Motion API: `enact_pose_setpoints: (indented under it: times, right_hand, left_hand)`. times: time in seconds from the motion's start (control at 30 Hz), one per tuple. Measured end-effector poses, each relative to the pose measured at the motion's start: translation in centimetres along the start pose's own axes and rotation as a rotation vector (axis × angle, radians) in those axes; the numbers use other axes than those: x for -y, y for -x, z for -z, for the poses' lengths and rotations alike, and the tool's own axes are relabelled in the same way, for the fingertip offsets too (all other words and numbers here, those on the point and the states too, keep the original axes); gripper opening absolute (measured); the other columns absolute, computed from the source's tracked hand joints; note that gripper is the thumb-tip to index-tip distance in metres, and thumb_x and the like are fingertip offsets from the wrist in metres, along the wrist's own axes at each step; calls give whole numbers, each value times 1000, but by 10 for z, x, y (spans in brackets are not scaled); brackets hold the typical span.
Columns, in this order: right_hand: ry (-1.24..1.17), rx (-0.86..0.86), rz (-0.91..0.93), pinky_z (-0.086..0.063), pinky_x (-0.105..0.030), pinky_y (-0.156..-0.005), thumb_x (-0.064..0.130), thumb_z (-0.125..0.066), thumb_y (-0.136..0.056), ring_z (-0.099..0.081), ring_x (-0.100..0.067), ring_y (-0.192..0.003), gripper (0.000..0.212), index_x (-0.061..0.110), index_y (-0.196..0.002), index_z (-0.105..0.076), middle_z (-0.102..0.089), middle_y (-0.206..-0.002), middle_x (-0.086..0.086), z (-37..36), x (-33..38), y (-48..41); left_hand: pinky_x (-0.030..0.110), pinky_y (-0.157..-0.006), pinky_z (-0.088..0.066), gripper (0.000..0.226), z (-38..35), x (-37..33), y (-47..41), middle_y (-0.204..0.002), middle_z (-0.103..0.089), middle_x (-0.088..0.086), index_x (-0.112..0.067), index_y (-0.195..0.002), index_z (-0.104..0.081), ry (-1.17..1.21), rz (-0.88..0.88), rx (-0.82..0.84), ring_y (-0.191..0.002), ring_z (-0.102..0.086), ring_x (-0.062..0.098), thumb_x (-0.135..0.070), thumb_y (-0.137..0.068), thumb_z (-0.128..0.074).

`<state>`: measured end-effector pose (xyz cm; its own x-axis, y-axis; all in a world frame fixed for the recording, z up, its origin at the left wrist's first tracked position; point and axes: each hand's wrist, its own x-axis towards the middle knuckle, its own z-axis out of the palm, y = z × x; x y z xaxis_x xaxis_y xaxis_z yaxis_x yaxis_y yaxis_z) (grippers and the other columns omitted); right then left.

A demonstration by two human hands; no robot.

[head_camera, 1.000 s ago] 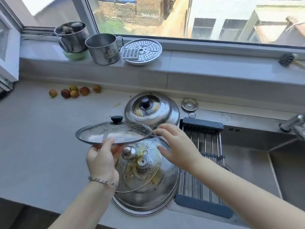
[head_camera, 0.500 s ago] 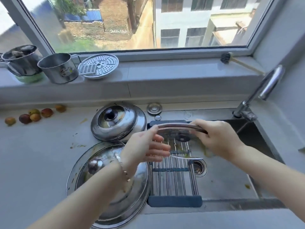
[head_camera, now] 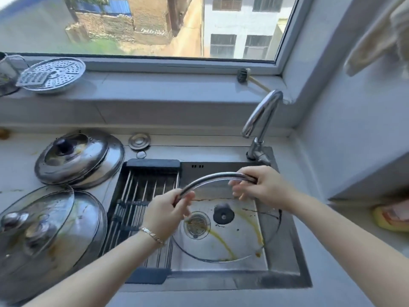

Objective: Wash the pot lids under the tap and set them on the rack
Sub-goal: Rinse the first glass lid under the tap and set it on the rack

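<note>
We see the glass lid held over the sink, tilted steeply with its top edge toward us and its underside facing up. Its metal rim runs between the two hands: the left hand pinches the rim at the left end, the right hand takes it at the upper right, just below the tap. No water shows at the spout.

The lid is clear glass with a steel band around the edge. Yellow-brown greasy streaks run across the pane, and a dark round knob fitting sits at its centre. Through the glass we make out the sink drain.

Left fingers are curled closed around the rim, thumb on the near side. Right fingers are partly blurred; they wrap the rim from above, loosely spread, with the tips hanging down behind the glass.

The rack lies across the left part of the sink, bare rods between dark end bars. On the worktop to the left, a domed steel lid sits near the back, and nearer us a stack of lids lies soiled, a glass one uppermost. A perforated steamer plate rests on the windowsill.
</note>
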<state>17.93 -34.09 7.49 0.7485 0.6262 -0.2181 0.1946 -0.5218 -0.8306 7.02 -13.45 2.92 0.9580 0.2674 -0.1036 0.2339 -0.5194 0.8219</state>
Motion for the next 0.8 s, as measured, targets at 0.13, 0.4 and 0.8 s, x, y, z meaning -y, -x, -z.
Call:
enact_pose_setpoints:
  times: [0.13,0.4,0.8]
  right_hand:
    - [166,-189,-31,-41,-16,-79,21,-62,-87,-58,-7,-93,17,21,-104,-63,-65,-99,4,12,-38,-16]
    - [-314,-339,-704,-45,-29,-62,49,-50,-89,-56,-26,-68,54,-4,-99,-58,-58,-77,-10,28,-116,-54]
    - [-232,-280,-949,-37,-20,-42,34,-36,-95,-60,-23,-46,34,10,-117,-45,-55,-74,-9,34,-137,-133]
  left_hand:
    - [50,-57,-55,58,-30,-20,-13,-55,-62,10,-8,-69,-61,32,137,-186,-55,-63,31,-62,-78,-45]
    - [49,-61,-54,54,-42,-5,-45,-61,-61,25,7,-77,-59,137,530,-330,-45,-54,26,-44,-91,-48]
    - [37,-63,-52,52,-45,-10,-93,-43,-58,8,3,-77,-56,184,519,-348,-37,-50,21,-46,-91,-47]
